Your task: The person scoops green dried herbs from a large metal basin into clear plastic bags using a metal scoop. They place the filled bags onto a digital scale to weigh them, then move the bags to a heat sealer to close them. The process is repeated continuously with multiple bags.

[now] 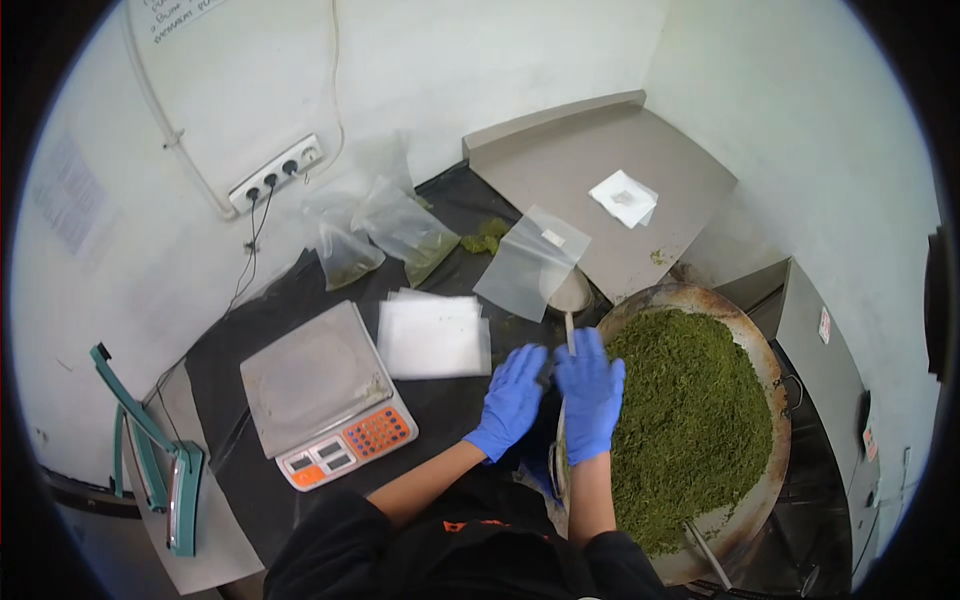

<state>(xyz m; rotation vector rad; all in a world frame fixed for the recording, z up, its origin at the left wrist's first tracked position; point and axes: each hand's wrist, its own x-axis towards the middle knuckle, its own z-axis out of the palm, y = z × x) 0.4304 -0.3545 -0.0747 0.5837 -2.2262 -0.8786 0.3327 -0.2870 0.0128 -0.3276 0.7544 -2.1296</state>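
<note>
Both my hands wear blue gloves. My left hand is open over the black-covered table, fingers stretched forward and nothing visible in it. My right hand, also open with fingers extended, is over the left rim of a wide metal wok heaped with chopped green leaves. Its fingertips overlap the handle of a round scoop; whether they touch it I cannot tell. A clear plastic bag with a small pale label lies partly across the scoop. Left of my left hand is a stack of flat plastic bags.
A digital scale with orange keys stands at left, beside a green bag sealer. Bags with green leaves lean at the wall below a power strip. White sheets lie on the metal counter. A metal utensil rests in the wok.
</note>
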